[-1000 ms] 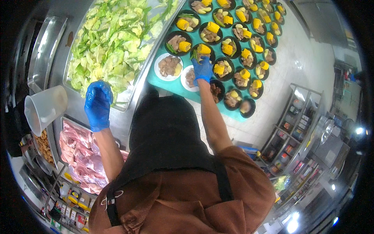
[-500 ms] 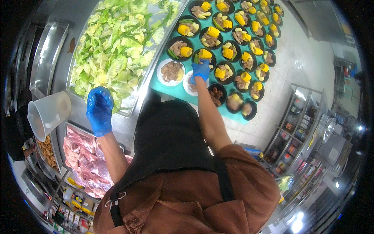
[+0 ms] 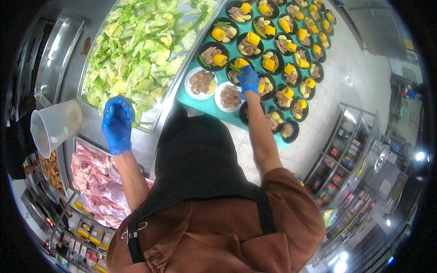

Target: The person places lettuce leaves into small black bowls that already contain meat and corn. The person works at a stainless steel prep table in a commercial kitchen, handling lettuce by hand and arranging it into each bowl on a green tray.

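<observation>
My left hand (image 3: 117, 125), in a wet blue glove, is curled closed over the near edge of a metal tray (image 3: 150, 126) of chopped cabbage (image 3: 136, 59); whatever its fingers hold is hidden. My right hand (image 3: 248, 82), also blue-gloved, reaches to the green-covered table with its fingers drawn together. Its fingertips are at the right side of a black bowl holding a corn piece (image 3: 241, 63), meat and green beans (image 3: 235, 68). I cannot make out anything between them. Two white plates of sliced meat, the left plate (image 3: 187, 86) and the right plate (image 3: 218, 101), lie nearer to me.
Rows of black bowls with meat and corn fill the green table (image 3: 193, 103). Left of me are a translucent pitcher (image 3: 57, 127), a tray of raw meat (image 3: 98, 182) and a tray of brown pieces (image 3: 53, 170). A shelf rack (image 3: 339, 150) stands at right.
My right hand has shifted right, off the middle of the bowl, uncovering its green beans and the right white plate. My left hand stays curled in nearly the same place.
</observation>
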Tool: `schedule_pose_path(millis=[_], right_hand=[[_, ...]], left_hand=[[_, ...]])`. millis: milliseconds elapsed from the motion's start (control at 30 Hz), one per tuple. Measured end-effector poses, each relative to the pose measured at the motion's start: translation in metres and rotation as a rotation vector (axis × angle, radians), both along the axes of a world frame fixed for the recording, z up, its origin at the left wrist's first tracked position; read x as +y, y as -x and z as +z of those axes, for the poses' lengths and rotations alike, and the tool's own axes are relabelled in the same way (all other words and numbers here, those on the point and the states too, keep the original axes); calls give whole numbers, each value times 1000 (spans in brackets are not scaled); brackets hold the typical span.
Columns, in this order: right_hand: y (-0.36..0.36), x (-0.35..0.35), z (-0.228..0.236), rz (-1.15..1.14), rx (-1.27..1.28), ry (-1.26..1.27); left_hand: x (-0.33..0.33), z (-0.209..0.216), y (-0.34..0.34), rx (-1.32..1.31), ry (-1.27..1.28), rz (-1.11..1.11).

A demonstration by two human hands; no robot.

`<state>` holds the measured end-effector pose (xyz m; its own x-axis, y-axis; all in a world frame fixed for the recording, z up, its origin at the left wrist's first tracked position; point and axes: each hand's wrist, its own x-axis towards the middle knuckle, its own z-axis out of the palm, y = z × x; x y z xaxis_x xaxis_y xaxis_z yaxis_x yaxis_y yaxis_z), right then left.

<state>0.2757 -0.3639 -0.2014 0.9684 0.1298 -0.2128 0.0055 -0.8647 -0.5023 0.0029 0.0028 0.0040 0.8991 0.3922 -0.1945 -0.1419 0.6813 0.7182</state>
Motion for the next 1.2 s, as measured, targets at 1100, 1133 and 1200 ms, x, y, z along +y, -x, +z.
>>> schedule_pose_path(millis=[1100, 1133, 1200], right_hand=[[-7, -16, -3, 306, -261, 408], [-7, -14, 2, 314, -284, 388], [-8, -14, 11, 326, -332, 349]], left_hand=[[-41, 15, -5, 110, -115, 12], [-40, 15, -4, 108, -109, 12], [-40, 14, -2, 103, -95, 11]])
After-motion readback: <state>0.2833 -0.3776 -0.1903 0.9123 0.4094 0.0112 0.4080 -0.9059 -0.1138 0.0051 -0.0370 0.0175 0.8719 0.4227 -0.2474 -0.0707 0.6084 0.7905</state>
